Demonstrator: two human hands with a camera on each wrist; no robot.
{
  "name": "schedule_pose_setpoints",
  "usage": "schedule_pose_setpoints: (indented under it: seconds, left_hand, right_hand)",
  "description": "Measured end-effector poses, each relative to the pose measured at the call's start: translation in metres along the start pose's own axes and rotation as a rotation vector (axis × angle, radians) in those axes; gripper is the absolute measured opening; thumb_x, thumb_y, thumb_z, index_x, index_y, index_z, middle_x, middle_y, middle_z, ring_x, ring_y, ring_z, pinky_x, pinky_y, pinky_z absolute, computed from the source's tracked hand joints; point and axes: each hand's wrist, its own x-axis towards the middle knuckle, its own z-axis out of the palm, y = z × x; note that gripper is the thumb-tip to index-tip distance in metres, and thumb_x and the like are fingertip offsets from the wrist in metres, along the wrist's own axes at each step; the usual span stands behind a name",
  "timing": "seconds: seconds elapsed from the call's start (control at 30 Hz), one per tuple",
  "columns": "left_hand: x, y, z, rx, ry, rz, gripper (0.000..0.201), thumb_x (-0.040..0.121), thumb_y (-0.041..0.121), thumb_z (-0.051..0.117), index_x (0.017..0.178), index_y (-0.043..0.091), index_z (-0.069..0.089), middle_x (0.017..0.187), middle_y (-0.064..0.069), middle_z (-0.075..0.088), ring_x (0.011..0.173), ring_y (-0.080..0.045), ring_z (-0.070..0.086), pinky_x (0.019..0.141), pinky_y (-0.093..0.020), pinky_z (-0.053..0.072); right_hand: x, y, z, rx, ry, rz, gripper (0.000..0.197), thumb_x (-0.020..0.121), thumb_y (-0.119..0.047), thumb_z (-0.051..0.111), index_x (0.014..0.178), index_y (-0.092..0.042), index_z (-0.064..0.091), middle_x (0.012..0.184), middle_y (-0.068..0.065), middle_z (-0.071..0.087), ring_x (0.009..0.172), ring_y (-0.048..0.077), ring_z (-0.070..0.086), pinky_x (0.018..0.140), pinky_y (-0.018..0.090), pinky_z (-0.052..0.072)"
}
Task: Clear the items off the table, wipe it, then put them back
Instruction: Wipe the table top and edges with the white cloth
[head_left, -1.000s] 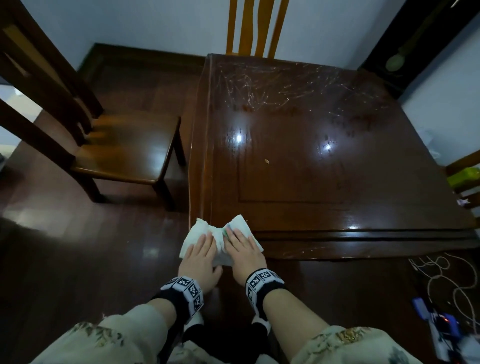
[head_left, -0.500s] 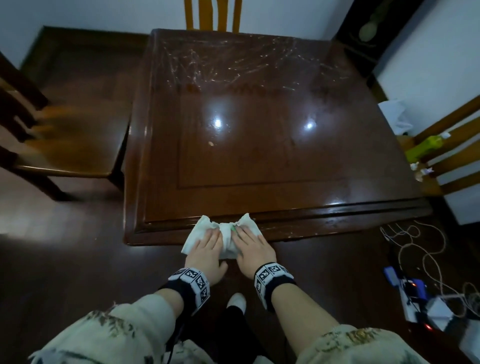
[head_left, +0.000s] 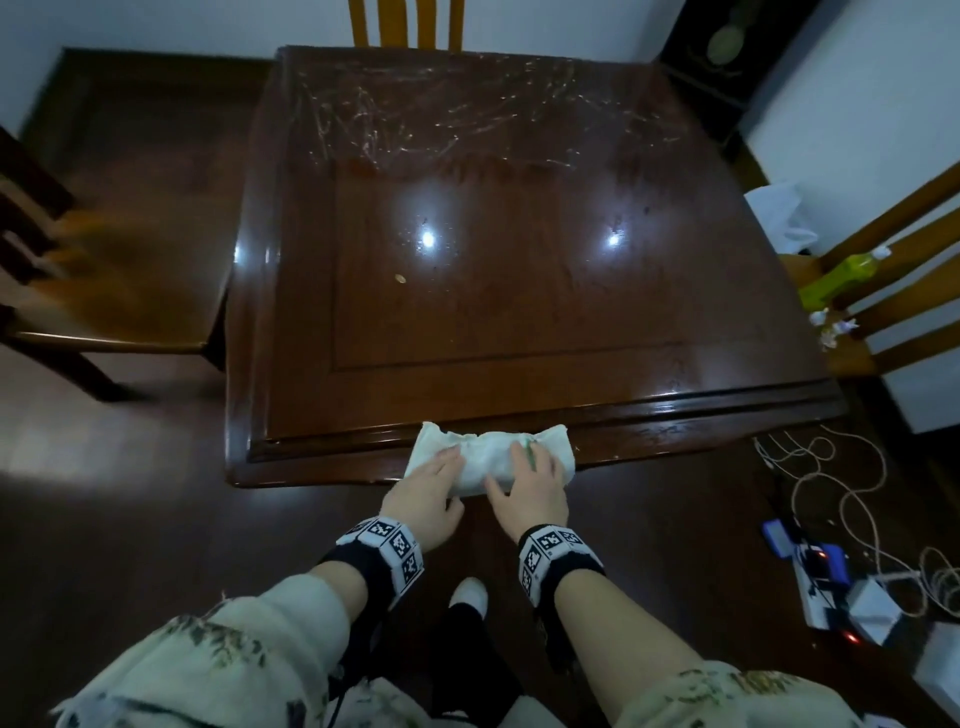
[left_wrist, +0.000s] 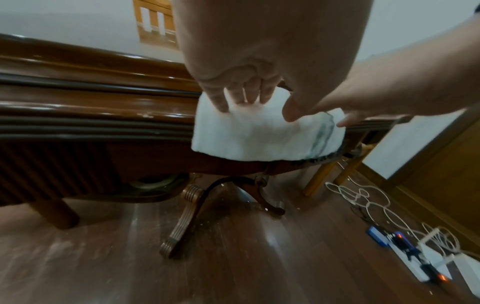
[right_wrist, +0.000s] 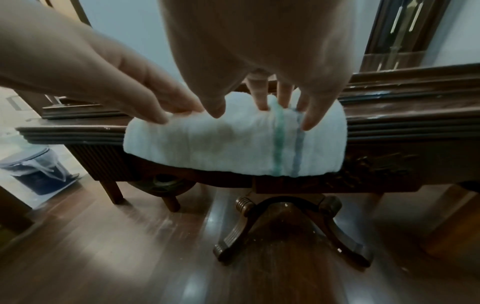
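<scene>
A white cloth (head_left: 488, 460) with a green and a blue stripe lies on the near edge of the dark wooden table (head_left: 519, 312) and drapes over its front. My left hand (head_left: 428, 491) presses flat on the cloth's left half. My right hand (head_left: 532, 480) presses flat on its right half, fingers straight and spread. The left wrist view shows my left fingers (left_wrist: 244, 96) on top of the cloth (left_wrist: 259, 133). The right wrist view shows my right fingers (right_wrist: 283, 96) on the cloth (right_wrist: 221, 144) by the stripes. A small tan speck (head_left: 400, 279) lies on the tabletop.
Wooden chairs stand at the left (head_left: 130, 291), behind (head_left: 405, 23) and at the right (head_left: 852, 353); the right one carries a green bottle (head_left: 841, 275) and small items. A white bag (head_left: 779, 213) sits beyond it. Cables and a power strip (head_left: 826, 577) lie on the floor at the right. A bin (right_wrist: 39, 170) stands at the left.
Both hands have slid the cloth rightward along the table's near edge, from the left corner towards the middle. The cloth now lies spread wider, with the hands further apart.
</scene>
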Motion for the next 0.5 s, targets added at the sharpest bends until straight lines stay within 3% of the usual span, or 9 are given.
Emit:
schedule_pose_setpoints:
  seconds: [0.1, 0.2, 0.27, 0.4, 0.5]
  left_hand:
    - [-0.015, -0.028, -0.016, -0.059, 0.112, -0.046, 0.048, 0.092, 0.021, 0.05, 0.14, 0.021, 0.044, 0.145, 0.005, 0.044, 0.132, -0.014, 0.041, 0.108, -0.029, 0.034]
    - [-0.034, -0.068, -0.03, -0.062, 0.211, -0.075, 0.036, 0.089, 0.017, 0.054, 0.125, 0.021, 0.058, 0.126, 0.005, 0.059, 0.119, -0.014, 0.052, 0.101, -0.031, 0.041]
    - [-0.048, -0.094, -0.039, -0.052, 0.28, -0.092, 0.032, 0.085, 0.013, 0.058, 0.116, 0.018, 0.064, 0.116, 0.004, 0.064, 0.111, -0.018, 0.058, 0.093, -0.034, 0.046]
    - [-0.071, -0.134, -0.057, -0.031, 0.347, -0.108, 0.029, 0.081, 0.009, 0.062, 0.108, 0.017, 0.068, 0.107, 0.003, 0.068, 0.102, -0.021, 0.062, 0.084, -0.036, 0.049]
    - [-0.078, -0.155, -0.066, -0.009, 0.35, -0.1, 0.028, 0.081, 0.009, 0.062, 0.106, 0.017, 0.069, 0.105, 0.003, 0.069, 0.098, -0.021, 0.063, 0.079, -0.036, 0.05]
  right_hand:
    - [0.003, -0.029, 0.008, 0.0, 0.068, 0.051, 0.056, 0.09, -0.048, 0.054, 0.134, -0.016, 0.041, 0.137, 0.007, 0.037, 0.123, 0.027, 0.033, 0.102, 0.034, 0.036]
    - [0.004, -0.064, 0.02, 0.018, 0.094, 0.031, 0.036, 0.094, -0.026, 0.049, 0.128, -0.015, 0.047, 0.131, 0.007, 0.043, 0.119, 0.026, 0.038, 0.1, 0.033, 0.035]
    - [0.002, -0.086, 0.032, 0.012, 0.103, -0.006, 0.033, 0.094, -0.016, 0.046, 0.128, -0.016, 0.048, 0.133, 0.006, 0.043, 0.118, 0.024, 0.04, 0.1, 0.031, 0.033]
    - [-0.006, -0.135, 0.057, 0.002, 0.111, -0.146, 0.032, 0.093, -0.014, 0.047, 0.124, -0.015, 0.053, 0.129, 0.005, 0.048, 0.118, 0.023, 0.042, 0.102, 0.03, 0.03]
    - [-0.016, -0.173, 0.078, 0.046, 0.06, -0.315, 0.028, 0.092, -0.01, 0.047, 0.117, -0.012, 0.059, 0.123, 0.004, 0.054, 0.115, 0.024, 0.045, 0.098, 0.032, 0.034]
